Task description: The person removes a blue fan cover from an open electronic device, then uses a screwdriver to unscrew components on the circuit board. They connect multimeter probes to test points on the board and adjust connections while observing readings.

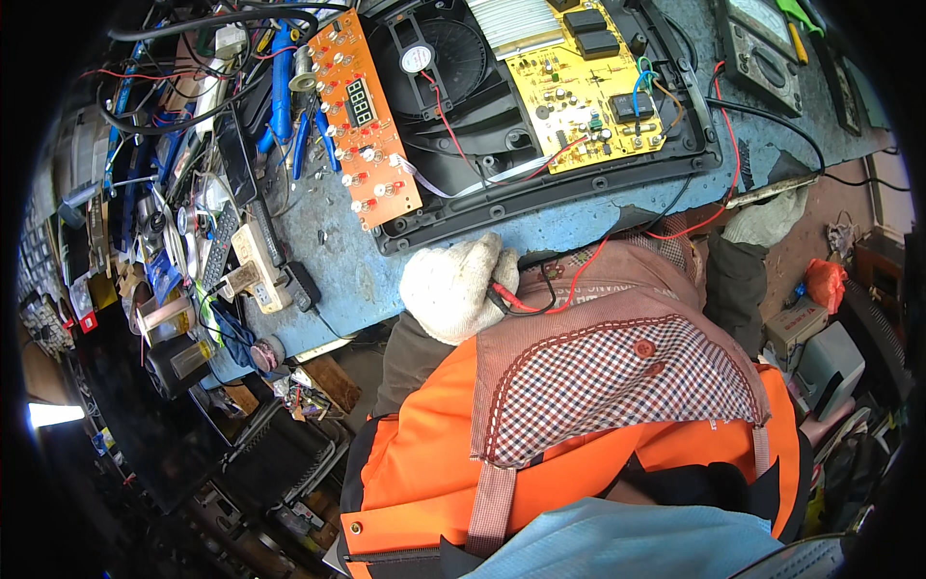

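My left hand [455,288], in a white knitted glove, is closed around the red and black test leads [504,294] in front of the bench edge. Above it lies an opened black appliance housing [617,181] with a fan [450,68], an orange button board with a display [359,116] and a yellow circuit board [569,116]. A red wire loops down from the housing's right side. My right hand [762,217], also gloved, is at the bench edge on the right, its fingers mostly hidden. A multimeter [760,72] lies at the upper right.
The worn blue bench [342,222] has pliers [323,135], cables, tools and a power strip [258,270] crowded on its left. Below right are a red plastic bag [825,285] and boxes [796,328]; dark equipment fills the lower left.
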Tool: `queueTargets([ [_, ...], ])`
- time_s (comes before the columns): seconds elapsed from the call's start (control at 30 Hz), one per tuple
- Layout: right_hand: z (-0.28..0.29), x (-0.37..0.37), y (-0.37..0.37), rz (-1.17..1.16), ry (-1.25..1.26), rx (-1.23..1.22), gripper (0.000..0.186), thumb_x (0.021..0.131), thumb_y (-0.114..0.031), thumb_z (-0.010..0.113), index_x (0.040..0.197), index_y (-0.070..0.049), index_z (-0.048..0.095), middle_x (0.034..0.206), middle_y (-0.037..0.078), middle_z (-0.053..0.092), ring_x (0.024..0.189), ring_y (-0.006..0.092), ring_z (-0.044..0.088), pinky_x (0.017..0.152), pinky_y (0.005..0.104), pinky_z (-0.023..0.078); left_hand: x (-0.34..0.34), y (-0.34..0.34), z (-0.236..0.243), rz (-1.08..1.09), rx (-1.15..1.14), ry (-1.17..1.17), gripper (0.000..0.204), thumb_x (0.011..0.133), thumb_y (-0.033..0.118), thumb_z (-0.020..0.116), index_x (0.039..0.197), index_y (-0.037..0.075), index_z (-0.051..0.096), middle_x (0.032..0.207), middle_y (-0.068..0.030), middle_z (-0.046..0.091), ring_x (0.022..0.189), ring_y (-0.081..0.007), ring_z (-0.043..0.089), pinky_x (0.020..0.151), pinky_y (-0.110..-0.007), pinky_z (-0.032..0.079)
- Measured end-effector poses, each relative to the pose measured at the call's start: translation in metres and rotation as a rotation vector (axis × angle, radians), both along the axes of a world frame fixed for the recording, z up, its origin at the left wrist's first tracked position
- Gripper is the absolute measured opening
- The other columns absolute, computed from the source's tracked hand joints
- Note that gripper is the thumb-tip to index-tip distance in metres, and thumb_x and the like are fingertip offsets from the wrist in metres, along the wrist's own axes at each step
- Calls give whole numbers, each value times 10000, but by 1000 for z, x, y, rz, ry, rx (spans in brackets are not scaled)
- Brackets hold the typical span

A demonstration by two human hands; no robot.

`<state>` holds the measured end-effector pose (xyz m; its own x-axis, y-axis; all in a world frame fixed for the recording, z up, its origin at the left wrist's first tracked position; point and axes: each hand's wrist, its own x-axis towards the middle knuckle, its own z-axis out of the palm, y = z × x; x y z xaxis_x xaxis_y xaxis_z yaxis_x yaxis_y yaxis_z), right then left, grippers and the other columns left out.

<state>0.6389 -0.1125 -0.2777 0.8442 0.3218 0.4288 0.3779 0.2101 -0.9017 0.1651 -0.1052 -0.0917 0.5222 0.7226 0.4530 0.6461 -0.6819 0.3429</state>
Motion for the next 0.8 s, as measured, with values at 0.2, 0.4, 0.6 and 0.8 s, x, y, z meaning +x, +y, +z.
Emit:
queueTargets([
  [0.2,5,-6,2,-1,33,16,555,1177,-318,522,1578,65,502,1502,195,598,1334,263,625,1155,386,508,-2,-1,-7,21,43,-1,330,777,128,907,1059,23,770,746,-108,721,554,-290,655,529,-399,501],
  [0.4,5,-4,1,-15,-12,-41,559,1170,-302,528,1583,73,483,1501,202,591,1318,276,635,1134,390,527,-3,-1,-9,26,56,9,333,766,148,916,1049,32,783,764,-96,732,541,-267,632,526,-388,484],
  [0.6,4,-3,1,41,49,42,549,1161,-275,544,1596,53,472,1479,187,600,1288,272,647,1108,392,545,-3,0,-9,17,58,0,330,773,150,912,1049,24,783,772,-103,738,550,-272,637,530,-388,487],
  [0.8,20,-20,3,73,219,118,522,1163,-262,559,1589,32,491,1474,163,609,1281,254,645,1099,382,548,-2,-1,-6,30,32,19,296,785,148,901,1028,29,781,750,-106,721,559,-284,650,531,-395,494],
])
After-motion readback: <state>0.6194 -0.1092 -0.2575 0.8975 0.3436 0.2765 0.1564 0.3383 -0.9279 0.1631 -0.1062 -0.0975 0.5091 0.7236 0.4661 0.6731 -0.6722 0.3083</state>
